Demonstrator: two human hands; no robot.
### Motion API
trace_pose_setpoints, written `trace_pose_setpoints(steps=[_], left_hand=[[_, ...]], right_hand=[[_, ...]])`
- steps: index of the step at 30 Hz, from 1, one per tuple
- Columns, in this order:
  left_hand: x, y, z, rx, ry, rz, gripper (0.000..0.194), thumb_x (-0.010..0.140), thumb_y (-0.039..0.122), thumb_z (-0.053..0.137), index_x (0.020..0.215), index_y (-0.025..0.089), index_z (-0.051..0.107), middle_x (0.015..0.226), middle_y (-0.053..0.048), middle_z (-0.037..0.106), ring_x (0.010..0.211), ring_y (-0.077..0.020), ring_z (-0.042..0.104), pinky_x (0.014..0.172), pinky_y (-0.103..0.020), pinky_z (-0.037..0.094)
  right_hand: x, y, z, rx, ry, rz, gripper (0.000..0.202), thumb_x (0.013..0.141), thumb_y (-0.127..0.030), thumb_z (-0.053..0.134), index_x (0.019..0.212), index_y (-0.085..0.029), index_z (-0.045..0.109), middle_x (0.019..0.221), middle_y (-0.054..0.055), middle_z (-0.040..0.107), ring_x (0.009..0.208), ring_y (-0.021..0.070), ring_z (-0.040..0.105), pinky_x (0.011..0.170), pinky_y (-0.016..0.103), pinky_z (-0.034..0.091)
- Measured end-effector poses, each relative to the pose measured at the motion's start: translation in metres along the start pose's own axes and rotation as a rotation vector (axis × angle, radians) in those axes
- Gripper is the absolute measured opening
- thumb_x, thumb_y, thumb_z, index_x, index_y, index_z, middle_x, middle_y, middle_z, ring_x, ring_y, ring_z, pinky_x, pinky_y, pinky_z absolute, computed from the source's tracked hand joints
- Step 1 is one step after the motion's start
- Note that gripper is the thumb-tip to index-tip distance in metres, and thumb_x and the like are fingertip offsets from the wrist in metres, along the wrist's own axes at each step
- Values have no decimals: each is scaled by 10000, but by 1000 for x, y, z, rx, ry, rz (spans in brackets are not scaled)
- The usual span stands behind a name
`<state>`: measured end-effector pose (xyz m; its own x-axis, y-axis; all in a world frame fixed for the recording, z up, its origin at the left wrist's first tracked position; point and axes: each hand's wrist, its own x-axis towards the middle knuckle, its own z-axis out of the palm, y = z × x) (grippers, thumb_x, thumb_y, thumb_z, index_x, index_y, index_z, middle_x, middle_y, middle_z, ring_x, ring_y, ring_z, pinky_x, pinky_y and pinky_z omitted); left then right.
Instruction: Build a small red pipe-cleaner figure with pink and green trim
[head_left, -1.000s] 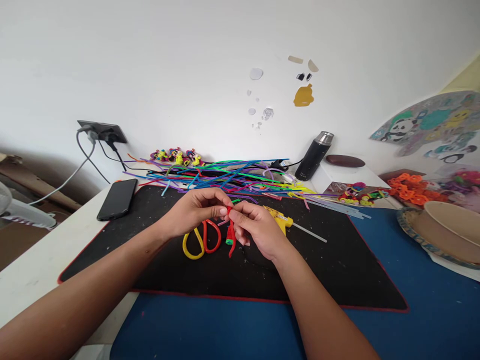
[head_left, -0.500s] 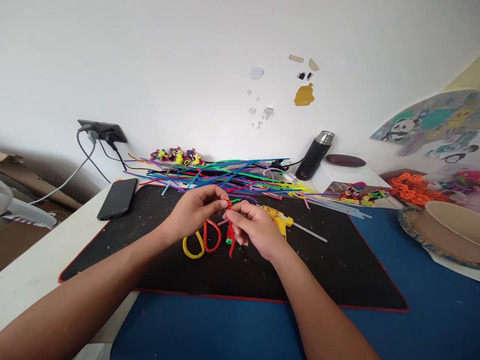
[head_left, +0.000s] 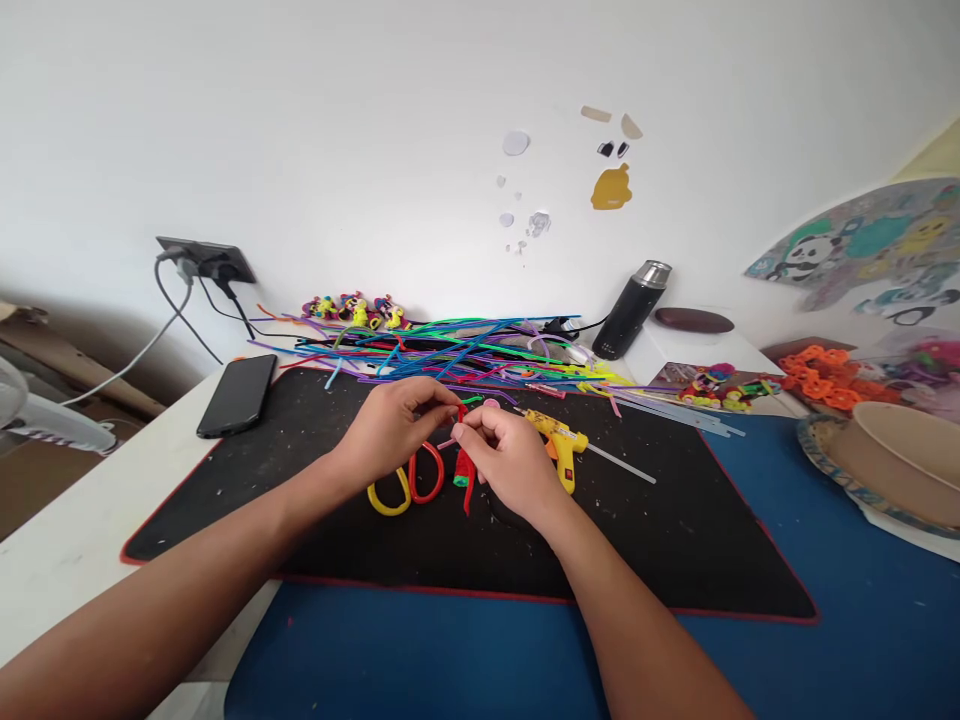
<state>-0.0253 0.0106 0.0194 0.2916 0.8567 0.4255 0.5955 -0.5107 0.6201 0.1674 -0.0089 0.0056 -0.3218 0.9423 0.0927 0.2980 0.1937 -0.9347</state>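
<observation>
Above the black mat (head_left: 600,570), my left hand (head_left: 401,425) and my right hand (head_left: 510,455) meet over a red pipe cleaner (head_left: 470,492). Thumb and forefinger of the left hand pinch its upper part. The right hand is closed around its middle, and one red end hangs down below. A small red piece with a green end (head_left: 460,478) shows beneath the right fingers; the fingers hide how it joins the pipe cleaner. Scissors with a yellow and a red handle loop (head_left: 426,472) lie by the left hand. Just right of the right hand lies a yellow glue gun (head_left: 564,445) with a clear stick in it.
Many coloured pipe cleaners (head_left: 450,350) lie along the wall. A phone (head_left: 237,395) rests at the left, a black flask (head_left: 631,312) at the back right. Small pipe-cleaner figures (head_left: 358,310) stand behind the pile. A bowl (head_left: 911,465) and orange pieces (head_left: 817,377) are far right.
My right hand has turned slightly, uncovering more of the glue gun and a pink round piece behind the fingers. Both hands still hold the red pipe cleaner.
</observation>
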Motion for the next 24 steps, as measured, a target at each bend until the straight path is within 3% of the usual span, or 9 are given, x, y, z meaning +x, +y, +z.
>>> trace_pose_setpoints(steps=[8, 15, 19, 24], left_hand=[[-1, -5, 2, 119, -47, 118, 167, 950, 209, 589, 937, 202, 755, 911, -30, 791, 817, -175, 724, 748, -262, 541], [-6, -19, 13, 262, -208, 201, 221, 944, 153, 533, 952, 187, 752, 905, -67, 780, 792, -204, 724, 707, -283, 544], [-3, -17, 8, 45, -286, 70, 158, 903, 168, 601, 863, 209, 748, 795, -18, 776, 719, -168, 729, 667, -234, 540], [-3, -6, 3, -353, -303, -141, 110, 888, 251, 661, 833, 189, 734, 764, -17, 777, 680, -164, 755, 640, -232, 589]], right_hand=[[-3, -3, 1, -365, 58, -121, 177, 956, -236, 603, 786, -214, 650, 636, -29, 624, 548, 129, 501, 560, 287, 301], [-2, 3, 1, -574, 76, -174, 215, 987, -265, 582, 792, -227, 663, 644, 14, 646, 575, 171, 535, 575, 319, 246], [1, 4, -6, -588, 85, -182, 206, 996, -276, 582, 832, -232, 700, 679, 24, 687, 625, 188, 574, 592, 319, 272], [2, -2, -14, -372, 105, -149, 187, 989, -292, 602, 863, -234, 726, 697, 3, 696, 629, 168, 583, 623, 307, 362]])
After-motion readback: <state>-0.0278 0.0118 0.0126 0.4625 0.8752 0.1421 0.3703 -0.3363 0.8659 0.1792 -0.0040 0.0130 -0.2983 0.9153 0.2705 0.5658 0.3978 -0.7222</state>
